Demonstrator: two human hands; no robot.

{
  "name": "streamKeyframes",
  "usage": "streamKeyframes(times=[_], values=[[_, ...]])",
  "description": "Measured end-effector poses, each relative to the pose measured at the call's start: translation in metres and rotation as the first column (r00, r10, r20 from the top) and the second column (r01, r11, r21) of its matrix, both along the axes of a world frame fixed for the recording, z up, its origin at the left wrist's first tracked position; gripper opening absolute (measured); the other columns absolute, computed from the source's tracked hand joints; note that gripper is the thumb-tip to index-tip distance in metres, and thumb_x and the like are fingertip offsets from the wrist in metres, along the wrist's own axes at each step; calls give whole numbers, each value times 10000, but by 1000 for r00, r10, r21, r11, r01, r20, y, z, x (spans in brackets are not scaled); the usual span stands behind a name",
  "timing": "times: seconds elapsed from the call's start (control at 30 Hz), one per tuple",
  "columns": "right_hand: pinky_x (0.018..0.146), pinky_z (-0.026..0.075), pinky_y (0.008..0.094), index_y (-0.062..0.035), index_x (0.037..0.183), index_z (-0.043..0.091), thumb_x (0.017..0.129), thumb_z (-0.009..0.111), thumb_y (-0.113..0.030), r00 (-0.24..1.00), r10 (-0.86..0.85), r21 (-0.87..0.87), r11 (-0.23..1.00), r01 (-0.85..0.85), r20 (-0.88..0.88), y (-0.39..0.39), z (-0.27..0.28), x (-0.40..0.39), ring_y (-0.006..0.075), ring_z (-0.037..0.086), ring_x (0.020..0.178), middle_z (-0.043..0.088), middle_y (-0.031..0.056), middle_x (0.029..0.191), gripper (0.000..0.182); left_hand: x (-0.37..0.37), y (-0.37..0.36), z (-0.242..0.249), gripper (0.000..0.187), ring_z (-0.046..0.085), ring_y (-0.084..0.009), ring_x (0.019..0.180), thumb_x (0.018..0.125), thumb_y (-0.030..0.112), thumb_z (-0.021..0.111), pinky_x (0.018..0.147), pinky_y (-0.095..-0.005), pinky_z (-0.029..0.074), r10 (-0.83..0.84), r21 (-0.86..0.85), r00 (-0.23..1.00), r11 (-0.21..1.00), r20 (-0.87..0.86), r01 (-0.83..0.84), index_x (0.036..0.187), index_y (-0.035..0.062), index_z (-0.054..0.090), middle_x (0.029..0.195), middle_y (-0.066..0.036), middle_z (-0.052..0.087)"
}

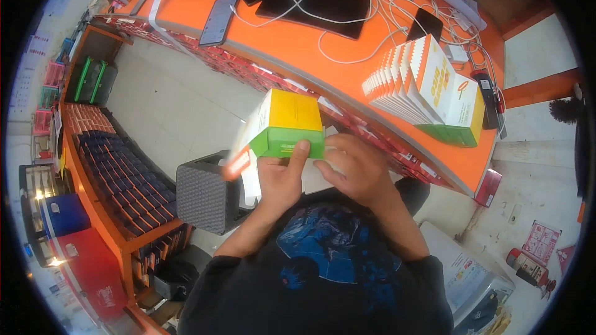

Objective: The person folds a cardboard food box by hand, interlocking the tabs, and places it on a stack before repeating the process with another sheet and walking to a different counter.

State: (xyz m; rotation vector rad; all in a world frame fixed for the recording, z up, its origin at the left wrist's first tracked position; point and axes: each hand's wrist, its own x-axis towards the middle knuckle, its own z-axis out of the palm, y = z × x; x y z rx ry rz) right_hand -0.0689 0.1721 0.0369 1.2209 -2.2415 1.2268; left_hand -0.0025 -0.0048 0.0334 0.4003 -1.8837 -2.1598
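Observation:
A yellow, green and white carton (295,111) is held up in front of my body, its green side toward me and a white and orange flap hanging blurred at its left. My left hand (282,180) grips its lower edge, with the thumb on the green side. At the right end of the green side, my right hand (357,167) has its fingers bent and apart, near or touching the carton's corner; nothing else shows in it.
The orange counter (261,43) carries a row of folded cartons (413,84), a large black tablet (316,6), a phone (217,20) and tangled white cables. A grey textured box (205,195) stands at left, beside shelves of dark boxes (127,177).

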Motion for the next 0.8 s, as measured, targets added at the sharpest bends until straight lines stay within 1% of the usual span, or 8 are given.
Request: streamKeyframes(times=[0.13, 0.27, 0.33, 0.37, 0.43, 0.5, 0.67, 0.8], values=[[828, 635, 400, -57, 1075, 746, 837, 832, -92, 979, -20, 115, 992, 44, -204, 4, 1, -7, 298, 732, 969, 677, 131, 1116, 255, 1, 2, 1, 205, 704, -121, 1016, 1102, 103, 689, 882, -275, 548, -51, -13, 999, 999, -2, 51, 1243, -36, 744, 1139, -74, 785], [809, 637, 390, -41, 1056, 737, 858, 834, -68, 989, -91, 73, 992, 100, -115, 1, 2, -5, 299, 723, 927, 660, 133, 1080, 222, 2, -9, -3, 227, 707, -134, 1045, 1090, 52, 680, 927, -278, 552, -207, -47, 977, 977, 47, 210, 1292, -46, 716, 1191, -84, 775], [790, 642, 363, -11, 1066, 738, 910, 802, -17, 971, -103, -12, 994, 108, 216, -2, 0, -3, 272, 728, 920, 659, 128, 1057, 168, 2, -11, -12, 238, 707, -135, 1069, 1080, 30, 681, 945, -283, 555, -251, 22, 967, 968, 27, 251, 1302, -53, 706, 1211, -89, 771], [790, 642, 363, -11, 1066, 738, 910, 802, -17, 971, -105, -11, 994, 110, 217, -2, -2, -3, 272, 728, 920, 659, 128, 1057, 168, 2, -13, -16, 252, 708, -136, 1093, 1070, 8, 682, 962, -288, 559, -291, 87, 957, 953, 3, 290, 1313, -61, 695, 1232, -93, 766], [778, 649, 343, 11, 1070, 737, 955, 776, -1, 867, -4, -163, 982, 98, 498, -2, -7, -2, 239, 735, 913, 672, 126, 1042, 122, 6, -19, -23, 254, 711, -140, 1107, 1062, -5, 688, 973, -296, 566, -276, 82, 957, 960, 85, 269, 1310, -65, 689, 1235, -100, 767], [777, 654, 336, 10, 1069, 740, 962, 772, -7, 866, -15, -168, 979, 114, 499, -5, -11, 1, 227, 737, 913, 680, 120, 1031, 114, 7, -21, -26, 258, 715, -145, 1122, 1055, -18, 695, 984, -305, 574, -261, 78, 950, 965, 169, 251, 1307, -69, 683, 1239, -107, 768], [777, 636, 346, 0, 1062, 745, 958, 778, -12, 866, -12, -220, 966, 140, 500, -13, -17, 9, 235, 735, 902, 698, 113, 1010, 110, 1, -17, -18, 302, 751, -179, 1072, 1038, -25, 724, 972, -326, 606, -164, 241, 986, 958, 8, 157, 1324, -63, 635, 1207, -165, 790], [777, 592, 380, -13, 1064, 752, 941, 794, -13, 921, -79, -187, 969, 160, 382, -14, -12, 13, 269, 726, 881, 704, 124, 1014, 130, 4, -19, -29, 310, 759, -189, 1050, 1032, -39, 724, 967, -332, 615, -165, 258, 985, 955, 53, 146, 1324, -68, 625, 1193, -181, 795]])
